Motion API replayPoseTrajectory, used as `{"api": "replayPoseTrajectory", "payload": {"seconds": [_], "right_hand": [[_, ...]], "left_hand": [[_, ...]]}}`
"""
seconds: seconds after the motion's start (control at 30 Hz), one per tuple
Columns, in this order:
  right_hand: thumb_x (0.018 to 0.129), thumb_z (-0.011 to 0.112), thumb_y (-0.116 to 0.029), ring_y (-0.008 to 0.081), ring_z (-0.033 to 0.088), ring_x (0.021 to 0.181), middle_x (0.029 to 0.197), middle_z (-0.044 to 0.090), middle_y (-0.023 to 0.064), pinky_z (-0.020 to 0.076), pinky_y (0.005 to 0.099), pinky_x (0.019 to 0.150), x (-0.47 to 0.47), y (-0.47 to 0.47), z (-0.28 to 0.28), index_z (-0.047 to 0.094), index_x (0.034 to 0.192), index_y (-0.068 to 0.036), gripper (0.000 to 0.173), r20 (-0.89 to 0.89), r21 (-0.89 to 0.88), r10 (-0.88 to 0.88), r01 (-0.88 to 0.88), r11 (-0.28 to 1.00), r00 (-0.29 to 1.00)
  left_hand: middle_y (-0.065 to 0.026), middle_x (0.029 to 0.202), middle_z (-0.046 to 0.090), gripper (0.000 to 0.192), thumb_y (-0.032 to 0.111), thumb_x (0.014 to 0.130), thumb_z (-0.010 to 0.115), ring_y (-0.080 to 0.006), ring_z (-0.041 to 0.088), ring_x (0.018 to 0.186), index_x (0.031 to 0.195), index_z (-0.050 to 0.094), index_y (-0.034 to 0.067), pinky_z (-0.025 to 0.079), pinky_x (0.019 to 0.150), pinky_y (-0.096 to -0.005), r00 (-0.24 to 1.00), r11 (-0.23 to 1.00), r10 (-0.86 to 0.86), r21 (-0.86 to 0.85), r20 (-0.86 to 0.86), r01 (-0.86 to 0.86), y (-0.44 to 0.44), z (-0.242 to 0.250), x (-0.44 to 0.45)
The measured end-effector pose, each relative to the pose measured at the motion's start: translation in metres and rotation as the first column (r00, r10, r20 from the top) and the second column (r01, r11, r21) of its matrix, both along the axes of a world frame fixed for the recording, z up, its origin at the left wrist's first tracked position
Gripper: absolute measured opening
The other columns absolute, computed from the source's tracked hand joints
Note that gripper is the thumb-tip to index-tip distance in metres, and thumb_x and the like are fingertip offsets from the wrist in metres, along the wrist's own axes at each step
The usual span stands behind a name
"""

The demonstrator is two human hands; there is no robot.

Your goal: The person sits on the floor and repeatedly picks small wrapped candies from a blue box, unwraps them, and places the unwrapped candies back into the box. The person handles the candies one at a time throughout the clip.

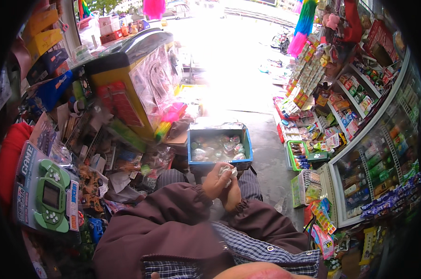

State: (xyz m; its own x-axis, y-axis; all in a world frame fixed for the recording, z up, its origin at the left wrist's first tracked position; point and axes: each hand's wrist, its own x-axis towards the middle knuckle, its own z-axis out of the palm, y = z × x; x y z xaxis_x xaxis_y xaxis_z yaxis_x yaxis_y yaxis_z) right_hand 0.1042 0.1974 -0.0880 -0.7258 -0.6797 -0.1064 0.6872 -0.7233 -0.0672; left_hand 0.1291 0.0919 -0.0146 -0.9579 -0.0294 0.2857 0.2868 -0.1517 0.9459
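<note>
Close together in front of my body, my left hand [212,183] and my right hand [232,195] are both closed around a crumpled white tissue or cloth [228,172]. Part of it sticks out above the fingers. Whether anything is wrapped inside it is hidden. Just beyond the hands stands an open box with a blue rim [200,163]. Several rounded items in clear, shiny wrapping [228,145] lie in it, blurred by glare. My knees, in striped trousers [171,178], are on either side below the box.
A packaged green handheld game [51,195] stands at left, near toy vehicles [91,186]. Beyond it is a yellow and black cabinet [121,78]. On the right are a glass-door drinks cooler [374,164], snack shelves [350,104] and a green basket [297,155]. Grey floor [266,153] leads to a bright doorway.
</note>
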Motion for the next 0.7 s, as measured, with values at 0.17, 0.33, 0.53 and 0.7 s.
{"api": "replayPoseTrajectory", "payload": {"seconds": [0.17, 0.33, 0.53, 0.7], "right_hand": [[0.100, 0.033, -0.048, 0.0232, 0.056, 0.112, 0.126, 0.055, 0.0074, 0.0460, 0.0366, 0.095, 0.008, 0.000, 0.008, 0.045, 0.133, -0.010, 0.052, -0.280, 0.673, 0.027, 0.176, 0.719, 0.960], [0.101, 0.032, -0.044, 0.0230, 0.055, 0.114, 0.127, 0.054, 0.0080, 0.0453, 0.0380, 0.096, 0.006, -0.005, -0.003, 0.045, 0.133, -0.009, 0.049, -0.565, 0.786, 0.240, 0.427, 0.447, 0.789], [0.103, 0.031, -0.035, 0.0212, 0.055, 0.115, 0.127, 0.054, 0.0080, 0.0452, 0.0390, 0.096, 0.019, -0.001, 0.038, 0.046, 0.130, -0.008, 0.041, -0.379, 0.524, -0.023, 0.236, 0.818, 0.925], [0.103, 0.029, -0.034, 0.0181, 0.053, 0.116, 0.125, 0.054, 0.0058, 0.0448, 0.0341, 0.097, 0.028, -0.063, 0.129, 0.048, 0.127, -0.012, 0.038, -0.503, 0.860, -0.196, 0.464, -0.213, 0.842]], "left_hand": [[-0.0024, 0.093, 0.058, 0.020, 0.021, 0.099, 0.048, -0.0057, 0.052, 0.083, 0.112, 0.050, 0.006, 0.046, 0.071, -0.0223, 0.996, 0.983, 0.086, -0.161, 0.006, -0.084, -0.004, 0.003, 0.001], [-0.0166, 0.087, 0.062, 0.027, 0.029, 0.089, 0.061, -0.0332, 0.059, 0.081, 0.103, 0.059, 0.007, 0.045, 0.074, -0.0404, 0.925, 0.818, 0.346, -0.433, -0.157, -0.379, -0.007, -0.002, 0.004], [-0.0126, 0.093, 0.063, 0.023, 0.024, 0.084, 0.065, -0.0332, 0.057, 0.090, 0.100, 0.061, 0.007, 0.041, 0.082, -0.0421, 0.827, 0.611, 0.296, -0.571, -0.478, -0.549, -0.009, -0.007, -0.008], [-0.0074, 0.116, 0.062, 0.032, 0.022, 0.082, 0.067, -0.0272, 0.053, 0.118, 0.111, 0.059, 0.012, 0.030, 0.100, -0.0486, 0.784, 0.529, 0.084, -0.640, -0.615, -0.558, -0.005, -0.006, -0.003]]}}
